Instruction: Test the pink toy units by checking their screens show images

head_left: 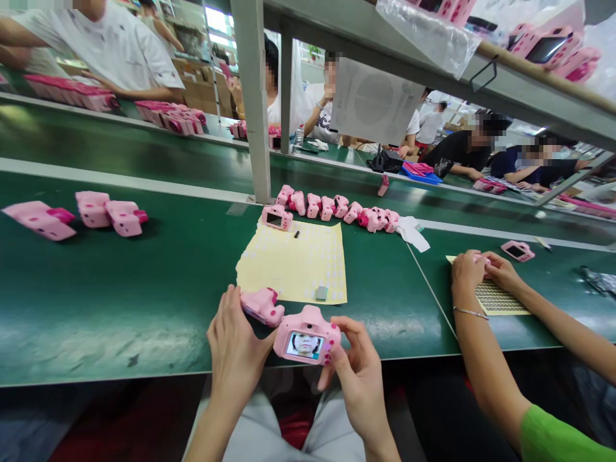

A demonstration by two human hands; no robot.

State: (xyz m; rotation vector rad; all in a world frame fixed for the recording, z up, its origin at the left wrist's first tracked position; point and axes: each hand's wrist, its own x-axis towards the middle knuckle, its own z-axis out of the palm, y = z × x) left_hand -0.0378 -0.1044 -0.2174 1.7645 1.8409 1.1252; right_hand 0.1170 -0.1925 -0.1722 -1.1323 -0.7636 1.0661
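My right hand [353,369] grips a pink toy camera [315,321] by its right side, the thumb near its dark pink buttons. Its screen is lit and shows part of a face. Just left of it, a second pink toy camera [264,304] rests tilted at the table's near edge. My left hand [238,343] is curled around that one's left side, with the thumb reaching toward the lit camera. Beyond both lies a yellow sheet of small stickers [293,263], bearing a small grey block [321,293] and a short black piece [297,235].
A pink camera [277,218] stands at the sheet's far edge, before a row of several more [327,208]. Others [126,218] lie far left. On the right, a co-worker's hands [474,273] hold a pink item over another sheet [503,298]. A metal post [255,115] rises behind.
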